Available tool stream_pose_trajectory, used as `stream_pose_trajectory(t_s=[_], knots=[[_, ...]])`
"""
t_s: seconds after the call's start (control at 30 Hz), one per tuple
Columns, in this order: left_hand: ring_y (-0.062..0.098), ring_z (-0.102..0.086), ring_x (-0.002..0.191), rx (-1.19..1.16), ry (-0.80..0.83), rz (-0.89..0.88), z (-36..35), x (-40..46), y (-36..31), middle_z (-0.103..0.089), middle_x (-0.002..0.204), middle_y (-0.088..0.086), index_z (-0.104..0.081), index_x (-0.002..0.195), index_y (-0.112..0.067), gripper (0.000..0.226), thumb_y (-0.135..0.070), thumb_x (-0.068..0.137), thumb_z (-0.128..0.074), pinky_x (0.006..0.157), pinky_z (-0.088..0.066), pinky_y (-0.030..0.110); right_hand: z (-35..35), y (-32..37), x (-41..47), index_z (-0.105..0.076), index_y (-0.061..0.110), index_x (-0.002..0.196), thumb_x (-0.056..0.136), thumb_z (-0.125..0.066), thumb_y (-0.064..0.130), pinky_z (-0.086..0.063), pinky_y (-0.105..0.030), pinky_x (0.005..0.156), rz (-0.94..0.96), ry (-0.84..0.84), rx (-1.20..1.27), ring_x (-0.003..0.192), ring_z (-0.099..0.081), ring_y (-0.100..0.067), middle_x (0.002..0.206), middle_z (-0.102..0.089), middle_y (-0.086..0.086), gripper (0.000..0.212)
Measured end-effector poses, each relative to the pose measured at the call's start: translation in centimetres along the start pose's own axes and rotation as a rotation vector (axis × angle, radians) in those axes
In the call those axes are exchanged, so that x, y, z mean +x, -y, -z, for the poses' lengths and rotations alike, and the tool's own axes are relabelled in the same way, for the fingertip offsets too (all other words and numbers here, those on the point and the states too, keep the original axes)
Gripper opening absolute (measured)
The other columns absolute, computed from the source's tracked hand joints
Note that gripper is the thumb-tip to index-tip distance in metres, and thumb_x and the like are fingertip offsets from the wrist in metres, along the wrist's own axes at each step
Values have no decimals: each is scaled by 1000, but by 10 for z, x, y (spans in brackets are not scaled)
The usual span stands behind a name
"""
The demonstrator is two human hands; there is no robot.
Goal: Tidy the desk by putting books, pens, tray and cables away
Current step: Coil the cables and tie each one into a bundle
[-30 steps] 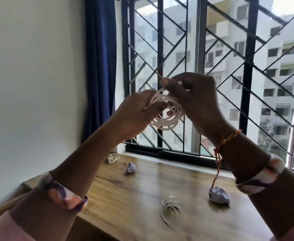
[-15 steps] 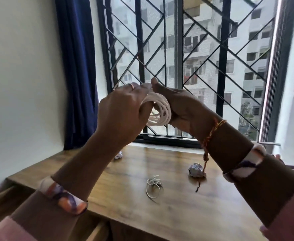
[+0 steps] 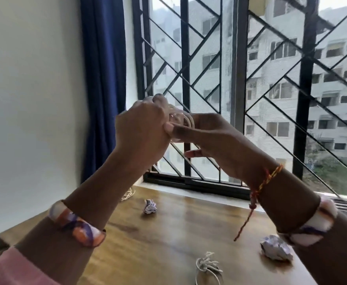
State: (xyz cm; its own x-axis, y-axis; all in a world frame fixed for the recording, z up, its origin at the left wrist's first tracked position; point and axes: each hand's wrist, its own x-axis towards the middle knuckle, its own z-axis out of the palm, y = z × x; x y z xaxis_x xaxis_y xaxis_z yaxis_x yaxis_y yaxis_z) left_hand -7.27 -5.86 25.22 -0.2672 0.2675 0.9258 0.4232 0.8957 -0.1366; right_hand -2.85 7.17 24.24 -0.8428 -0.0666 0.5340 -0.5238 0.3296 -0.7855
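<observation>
Raised before the window grille, the left hand (image 3: 141, 128) and right hand (image 3: 213, 138) both grip a coiled white cable (image 3: 184, 122) (thin, round loops). On the glossy wooden desk (image 3: 168, 233), another bundled white cable (image 3: 207, 266) lies at 6 o'clock, crumpled paper balls (image 3: 275, 250) at 4 and 12.

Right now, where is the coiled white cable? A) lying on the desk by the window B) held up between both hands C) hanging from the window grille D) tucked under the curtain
B: the coiled white cable is raised in front of the window, gripped between the left hand and the right hand, well above the wooden desk.
</observation>
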Motion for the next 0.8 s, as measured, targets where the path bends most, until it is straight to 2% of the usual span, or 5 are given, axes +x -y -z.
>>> stream_pose_trajectory(t_s=[0.2,0.37,0.53,0.7,0.8], knots=[[16,-44,76,-163,112,-70,-45,19,-27,-62,100,6,-52,110,-13,30,-35,93,-43,63,-31,29,26,-50,20,-67,5,77,80,-66,7,-40,-33,65,34,-254,57,75,-53,-20,81,-63,-23,4],[28,-61,90,-157,143,-126,-65,33,-79,-63,99,8,-54,105,-12,28,-35,91,-45,64,-32,30,69,-78,31,-57,-1,60,70,-51,30,-40,-43,45,151,-546,-382,53,-41,-16,56,-53,-21,33],[27,-62,90,-147,93,-185,-83,51,-134,-63,97,7,-54,102,-13,22,-31,93,-43,64,-32,29,129,-89,26,-54,-4,60,78,-56,24,-33,-34,48,94,-451,-390,54,-40,-16,56,-48,-13,33],[27,-62,91,-247,74,-229,-106,66,-202,-61,98,7,-51,103,-14,20,-29,94,-40,63,-34,30,192,-104,8,-43,14,48,86,-54,11,-21,-15,35,42,-508,-509,43,-30,-10,45,-37,3,41],[28,-59,91,-438,193,-222,-124,70,-235,-58,99,10,-50,105,-13,21,-29,93,-43,68,-40,31,224,-117,-9,-55,7,59,90,-52,12,-32,-19,39,-41,-478,-435,47,-38,-12,54,-49,-6,32]])
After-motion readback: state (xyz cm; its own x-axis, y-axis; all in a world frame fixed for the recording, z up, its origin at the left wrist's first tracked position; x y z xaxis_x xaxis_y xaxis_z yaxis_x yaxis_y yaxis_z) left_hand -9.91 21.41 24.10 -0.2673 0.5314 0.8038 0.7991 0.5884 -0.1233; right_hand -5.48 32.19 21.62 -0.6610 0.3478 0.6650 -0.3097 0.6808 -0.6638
